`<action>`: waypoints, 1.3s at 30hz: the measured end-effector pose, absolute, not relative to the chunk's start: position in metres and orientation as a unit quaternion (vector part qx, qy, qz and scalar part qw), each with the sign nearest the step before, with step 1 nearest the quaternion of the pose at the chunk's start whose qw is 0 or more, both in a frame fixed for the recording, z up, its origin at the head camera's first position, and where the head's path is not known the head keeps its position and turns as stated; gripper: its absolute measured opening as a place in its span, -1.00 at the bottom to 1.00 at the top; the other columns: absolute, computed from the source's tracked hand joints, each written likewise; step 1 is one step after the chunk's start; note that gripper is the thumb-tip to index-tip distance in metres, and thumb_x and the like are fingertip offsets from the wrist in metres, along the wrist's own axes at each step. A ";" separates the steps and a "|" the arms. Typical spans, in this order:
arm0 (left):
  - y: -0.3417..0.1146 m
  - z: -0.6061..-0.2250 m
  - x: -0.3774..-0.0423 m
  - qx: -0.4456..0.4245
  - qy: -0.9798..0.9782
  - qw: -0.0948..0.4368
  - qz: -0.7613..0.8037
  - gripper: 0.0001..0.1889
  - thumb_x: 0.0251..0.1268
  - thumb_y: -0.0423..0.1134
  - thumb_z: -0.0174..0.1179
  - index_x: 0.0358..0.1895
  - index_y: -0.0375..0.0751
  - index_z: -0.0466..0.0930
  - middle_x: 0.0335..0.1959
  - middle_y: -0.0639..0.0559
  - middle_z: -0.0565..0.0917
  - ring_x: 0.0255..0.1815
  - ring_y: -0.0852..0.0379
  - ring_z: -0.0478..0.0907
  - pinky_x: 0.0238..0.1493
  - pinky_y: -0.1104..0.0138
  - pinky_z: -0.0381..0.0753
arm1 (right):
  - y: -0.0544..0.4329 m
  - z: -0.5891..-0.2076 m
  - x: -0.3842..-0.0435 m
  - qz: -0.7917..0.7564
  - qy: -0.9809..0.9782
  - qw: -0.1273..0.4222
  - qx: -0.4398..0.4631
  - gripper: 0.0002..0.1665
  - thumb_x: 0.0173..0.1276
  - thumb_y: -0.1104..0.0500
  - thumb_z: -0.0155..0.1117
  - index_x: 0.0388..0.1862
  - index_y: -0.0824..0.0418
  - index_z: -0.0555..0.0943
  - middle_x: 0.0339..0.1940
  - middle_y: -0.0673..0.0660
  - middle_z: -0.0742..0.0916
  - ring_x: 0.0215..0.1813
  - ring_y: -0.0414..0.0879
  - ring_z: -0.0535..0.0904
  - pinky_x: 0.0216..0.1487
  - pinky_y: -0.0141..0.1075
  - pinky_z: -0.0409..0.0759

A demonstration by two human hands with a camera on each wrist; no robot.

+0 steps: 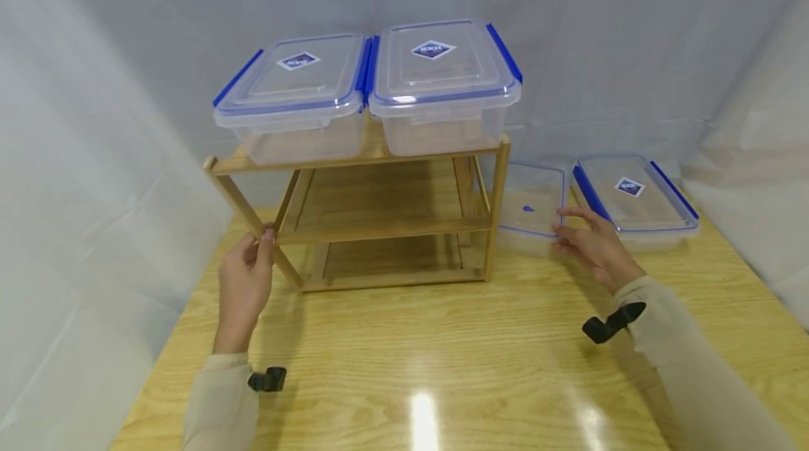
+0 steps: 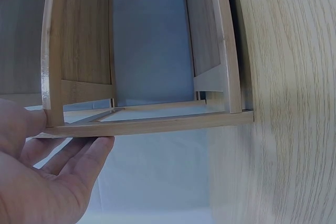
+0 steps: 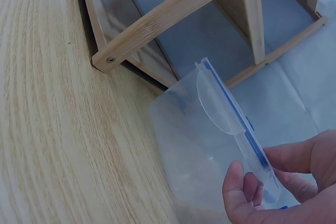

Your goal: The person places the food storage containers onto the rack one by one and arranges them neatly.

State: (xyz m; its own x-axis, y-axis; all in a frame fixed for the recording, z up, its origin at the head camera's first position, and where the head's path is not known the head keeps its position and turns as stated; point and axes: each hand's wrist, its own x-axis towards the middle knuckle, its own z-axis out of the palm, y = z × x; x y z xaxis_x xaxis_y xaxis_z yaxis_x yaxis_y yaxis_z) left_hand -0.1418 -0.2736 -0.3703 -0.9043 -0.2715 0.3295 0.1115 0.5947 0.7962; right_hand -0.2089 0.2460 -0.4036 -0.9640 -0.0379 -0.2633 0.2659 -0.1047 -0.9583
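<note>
Two clear boxes (image 1: 442, 75) stand on the wooden shelf (image 1: 379, 198) in head view; your right hand (image 1: 593, 244) is at a lower box (image 1: 531, 187) (on the table (image 1: 373, 345), beside the shelf). Left wrist view: your left hand (image 2: 52, 182) pinches the shelf post (image 2: 163, 124). Right wrist view: your right hand pinches the lower box's rim (image 3: 230, 100).

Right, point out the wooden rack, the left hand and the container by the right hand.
Wooden rack (image 1: 373, 201): head view, on its middle shelf.
Left hand (image 2: 50, 186): left wrist view, on the middle of the hand.
Container (image 3: 186, 148): right wrist view, on its clear side wall.
</note>
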 end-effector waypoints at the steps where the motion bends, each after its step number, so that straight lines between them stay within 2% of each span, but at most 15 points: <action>1: -0.274 -0.370 -0.142 0.045 -0.867 0.215 -0.447 -0.46 0.64 0.08 -0.06 0.30 -0.28 0.57 0.15 -0.33 0.65 0.14 -0.30 0.63 0.08 -0.14 0.64 | 0.246 -0.404 -0.208 -0.741 0.658 0.105 0.083 -0.66 0.49 0.30 0.27 0.13 0.01 0.47 -0.30 0.01 0.72 -0.29 -0.19 0.69 -0.10 -0.36 0.72; 12: -0.273 -0.370 -0.142 0.040 -0.869 0.218 -0.442 -0.47 0.64 0.07 -0.07 0.31 -0.28 0.57 0.16 -0.33 0.65 0.13 -0.30 0.64 0.07 -0.12 0.64 | 0.254 -0.412 -0.206 -0.813 0.571 0.103 0.040 -0.63 0.45 0.45 0.23 0.06 0.04 0.59 -0.29 0.05 0.75 -0.28 -0.13 0.71 -0.13 -0.35 0.73; 19: -0.273 -0.370 -0.141 0.044 -0.870 0.215 -0.441 -0.46 0.64 0.08 -0.08 0.31 -0.29 0.56 0.17 -0.33 0.64 0.15 -0.30 0.63 0.08 -0.14 0.63 | 0.261 -0.409 -0.196 -0.804 0.581 0.122 0.031 -0.49 0.51 0.37 0.20 0.37 0.13 0.39 -0.08 0.11 0.60 -0.12 -0.14 0.68 0.05 -0.36 0.67; 22: -0.273 -0.370 -0.141 0.044 -0.871 0.216 -0.439 -0.44 0.64 0.10 -0.09 0.31 -0.29 0.56 0.15 -0.34 0.65 0.14 -0.32 0.63 0.09 -0.17 0.62 | 0.263 -0.406 -0.190 -0.803 0.581 0.127 0.029 -0.42 0.50 0.35 0.23 0.42 0.12 0.33 -0.03 0.12 0.59 -0.07 -0.13 0.68 0.10 -0.36 0.65; 26: -0.273 -0.369 -0.142 0.043 -0.872 0.214 -0.439 -0.44 0.64 0.11 -0.09 0.33 -0.27 0.55 0.16 -0.33 0.65 0.14 -0.31 0.63 0.09 -0.14 0.63 | 0.267 -0.401 -0.181 -0.808 0.575 0.122 0.023 -0.39 0.47 0.35 0.27 0.43 0.14 0.34 -0.06 0.11 0.64 -0.09 -0.13 0.69 0.08 -0.36 0.67; 31: -0.272 -0.368 -0.141 0.042 -0.869 0.212 -0.445 -0.44 0.64 0.10 -0.08 0.34 -0.26 0.55 0.16 -0.33 0.64 0.14 -0.33 0.62 0.10 -0.16 0.62 | 0.274 -0.395 -0.166 -0.818 0.565 0.108 0.010 -0.46 0.47 0.36 0.27 0.36 0.09 0.45 -0.11 0.12 0.63 -0.12 -0.12 0.70 0.04 -0.35 0.68; 35: -0.272 -0.368 -0.140 0.043 -0.869 0.214 -0.444 -0.45 0.64 0.10 -0.08 0.33 -0.26 0.56 0.14 -0.35 0.65 0.12 -0.34 0.63 0.08 -0.18 0.62 | 0.278 -0.393 -0.152 -0.831 0.548 0.095 -0.001 -0.53 0.49 0.39 0.23 0.29 0.06 0.54 -0.23 0.13 0.69 -0.17 -0.09 0.72 -0.02 -0.35 0.70; 39: -0.272 -0.368 -0.140 0.038 -0.870 0.223 -0.439 -0.46 0.64 0.08 -0.07 0.32 -0.27 0.56 0.11 -0.36 0.66 0.09 -0.35 0.64 0.05 -0.19 0.63 | 0.281 -0.390 -0.136 -0.845 0.527 0.085 -0.029 -0.51 0.52 0.45 0.13 0.33 0.11 0.51 -0.26 0.16 0.71 -0.16 -0.06 0.73 -0.02 -0.33 0.71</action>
